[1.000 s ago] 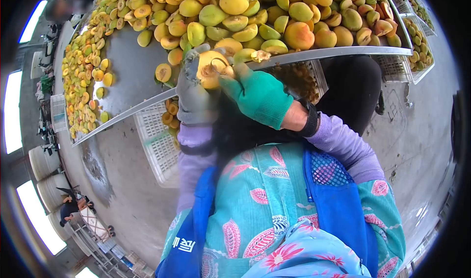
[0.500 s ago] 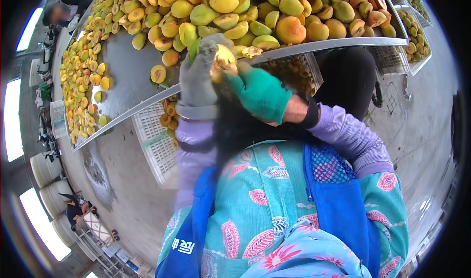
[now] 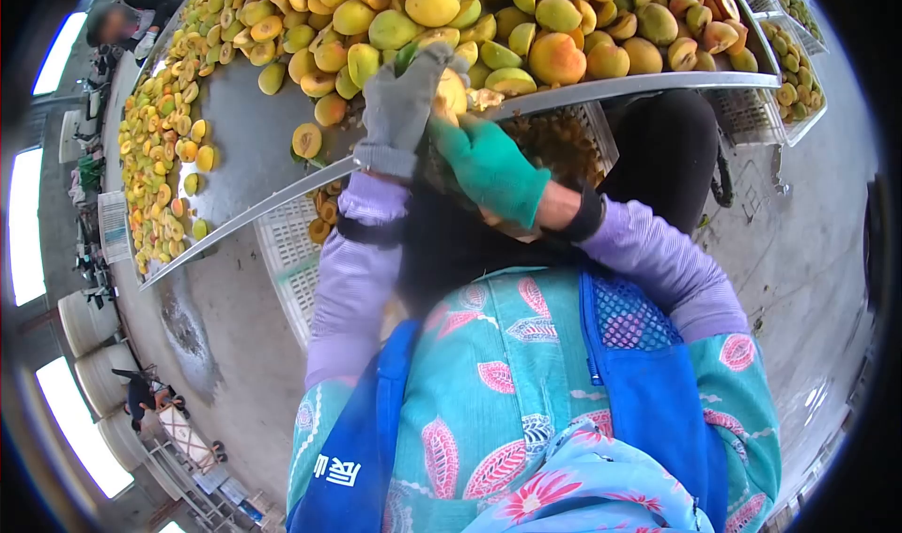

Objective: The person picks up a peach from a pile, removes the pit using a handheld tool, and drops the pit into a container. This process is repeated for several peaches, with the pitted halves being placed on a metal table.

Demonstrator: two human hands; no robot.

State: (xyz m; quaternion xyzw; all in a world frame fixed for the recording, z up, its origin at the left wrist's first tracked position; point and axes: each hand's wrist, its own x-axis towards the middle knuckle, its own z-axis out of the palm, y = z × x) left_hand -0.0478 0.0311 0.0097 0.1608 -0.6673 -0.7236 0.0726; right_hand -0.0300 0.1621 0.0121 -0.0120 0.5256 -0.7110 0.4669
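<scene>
My left hand (image 3: 404,105), in a grey glove, is closed around a cut apricot (image 3: 452,92) at the near rim of the metal table. Pale yellow flesh faces right, toward my other hand. My right hand (image 3: 493,171), in a green glove, has its fingers closed against the fruit's lower side. Whether a small tool is in those fingers is hidden. Just beyond both hands lies a heap of whole and halved apricots (image 3: 558,57). A brownish fruit scrap (image 3: 485,99) rests on the rim beside the held fruit.
The metal table's raised rim (image 3: 254,215) curves in front of me. Under it stand a white crate (image 3: 289,268) and a container of brown scraps (image 3: 556,143). More apricot crates (image 3: 794,77) sit at right. Another person (image 3: 122,25) is at far left.
My left hand has shifted slightly up, and its forearm has swung left. My right hand has moved slightly down and left, staying at the apricot.
</scene>
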